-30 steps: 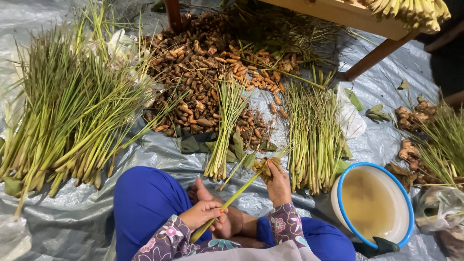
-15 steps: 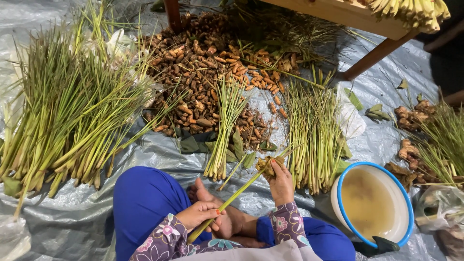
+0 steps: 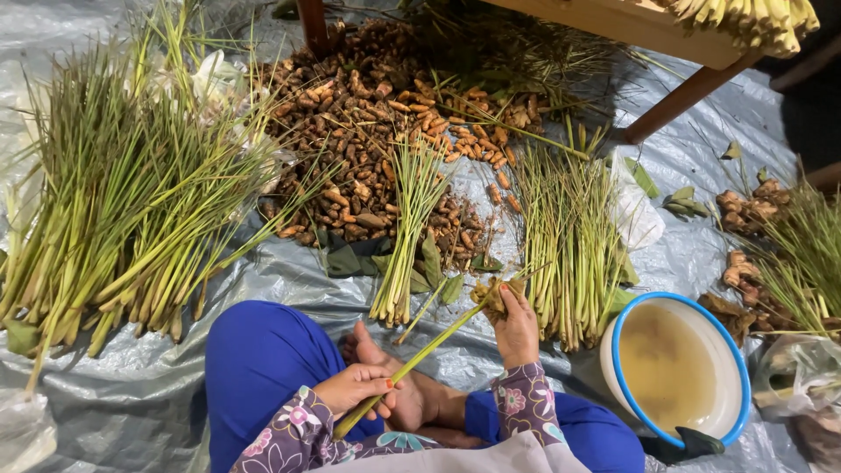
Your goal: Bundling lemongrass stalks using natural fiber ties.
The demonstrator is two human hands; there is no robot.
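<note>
Sat cross-legged on a crinkled grey tarp (image 3: 158, 385). Left hand (image 3: 355, 388) closed round the thick pale butt of a lemongrass stalk (image 3: 420, 349), right hand (image 3: 515, 324) pinching its frayed brown top. Slanted across the lap between them. Round blue-rimmed basin (image 3: 674, 366) of cloudy water just right; knobbly roots (image 3: 368, 123) heaped beyond, long green bundles (image 3: 114, 201) left

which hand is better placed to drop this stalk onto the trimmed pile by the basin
Probably the right hand: it grips the lemongrass stalk at its upper end, right beside the lemongrass pile next to the basin. The left hand holds the lower end, near the lap.
</note>
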